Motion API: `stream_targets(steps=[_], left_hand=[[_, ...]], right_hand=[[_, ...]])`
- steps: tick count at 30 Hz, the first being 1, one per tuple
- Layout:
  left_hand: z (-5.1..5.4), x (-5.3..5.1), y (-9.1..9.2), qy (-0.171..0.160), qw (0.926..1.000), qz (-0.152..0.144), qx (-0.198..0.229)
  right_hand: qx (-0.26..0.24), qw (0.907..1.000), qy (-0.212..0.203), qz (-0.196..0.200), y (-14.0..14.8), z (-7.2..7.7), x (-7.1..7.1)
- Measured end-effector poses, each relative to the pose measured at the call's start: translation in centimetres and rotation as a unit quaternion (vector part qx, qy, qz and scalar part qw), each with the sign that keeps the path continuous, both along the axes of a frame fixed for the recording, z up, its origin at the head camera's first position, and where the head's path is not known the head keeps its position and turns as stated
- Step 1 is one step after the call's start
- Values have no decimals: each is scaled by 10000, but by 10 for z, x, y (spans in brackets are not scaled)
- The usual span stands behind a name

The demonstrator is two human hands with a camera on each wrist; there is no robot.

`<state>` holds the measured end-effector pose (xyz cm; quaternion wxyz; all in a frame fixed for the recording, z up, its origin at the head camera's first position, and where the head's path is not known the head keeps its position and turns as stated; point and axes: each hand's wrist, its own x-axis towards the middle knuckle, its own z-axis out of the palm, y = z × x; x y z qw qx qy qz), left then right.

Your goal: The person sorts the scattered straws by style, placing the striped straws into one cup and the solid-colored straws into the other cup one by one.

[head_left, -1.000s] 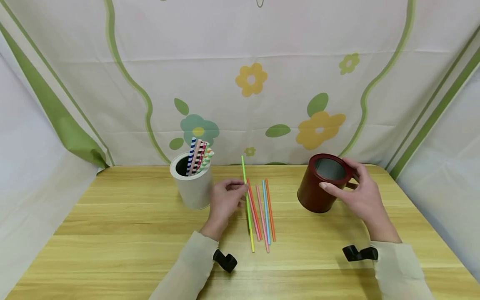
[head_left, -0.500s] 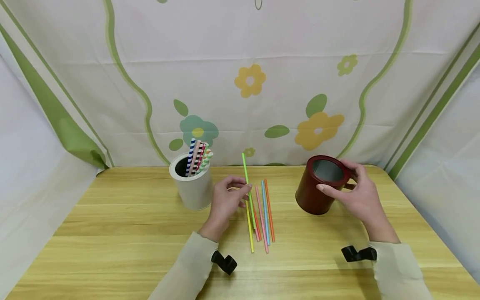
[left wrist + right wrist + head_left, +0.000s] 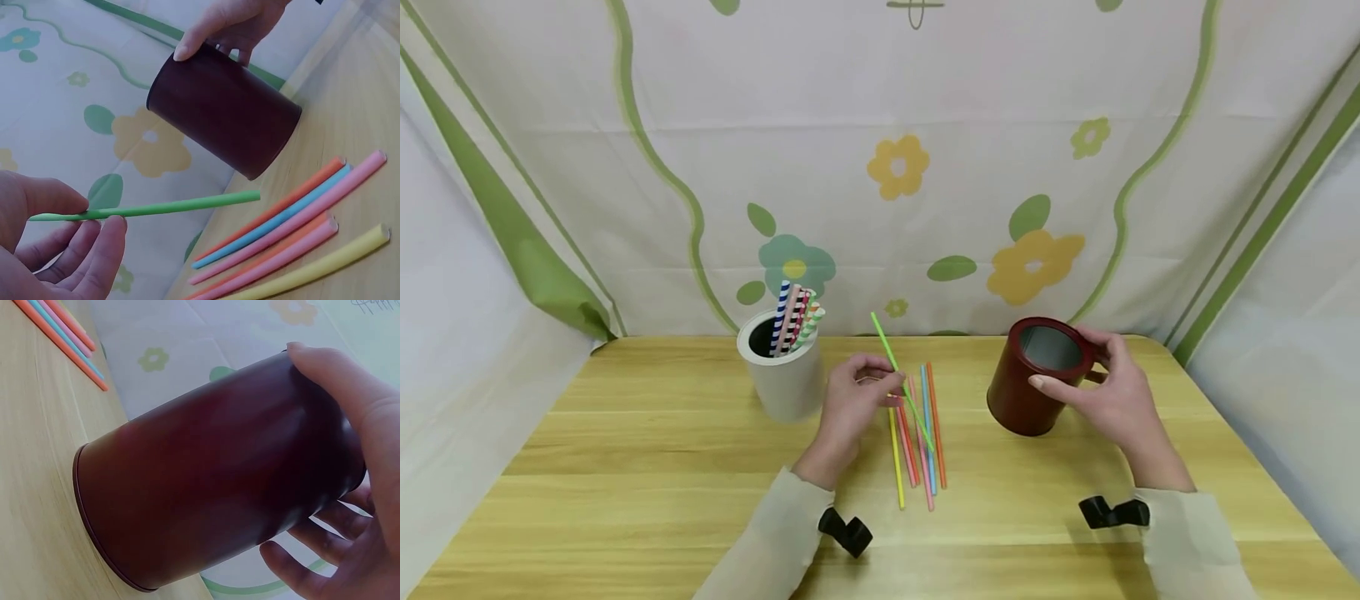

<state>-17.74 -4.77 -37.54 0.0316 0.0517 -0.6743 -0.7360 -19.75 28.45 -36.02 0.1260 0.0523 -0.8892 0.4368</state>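
My left hand (image 3: 853, 404) pinches a plain green straw (image 3: 181, 205) between thumb and fingers, above several other straws on the table. Among those are a yellow straw (image 3: 897, 462), a blue straw (image 3: 927, 400) and an orange straw (image 3: 937, 427), with red and pink ones between. My right hand (image 3: 1108, 404) grips a dark red mug (image 3: 1022, 396) near its rim, thumb on the near side and fingers behind by the handle. The mug's inside looks grey, and nothing shows in the part I see. In the right wrist view the mug (image 3: 206, 475) fills the middle.
Left of my left hand stands a white cylindrical holder (image 3: 786, 387) with several striped straws (image 3: 792, 321) leaning in it. Behind the wooden table (image 3: 647, 467) hangs a flowered cloth (image 3: 962, 192), close to its far edge. Black wrist-worn devices sit on both sleeves.
The green straw has come up off the yellow one, and its lower end has swung right across the other straws. The right hand still holds the mug, with little movement.
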Motion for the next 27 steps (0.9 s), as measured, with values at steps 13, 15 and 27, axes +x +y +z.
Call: stream_targets(steps=[13,15,27], left_hand=[[56,7,13,667,9952,-719,58],[66,8,15,797,9938,-759,131],[101,-8,39,1438,9864,-619,499]], right_hand=[[-7,10000,-4,42,-1,1,2],[-5,10000,-15,28,-2,0,2],[-74,9999,74,2,-2,-2,1]])
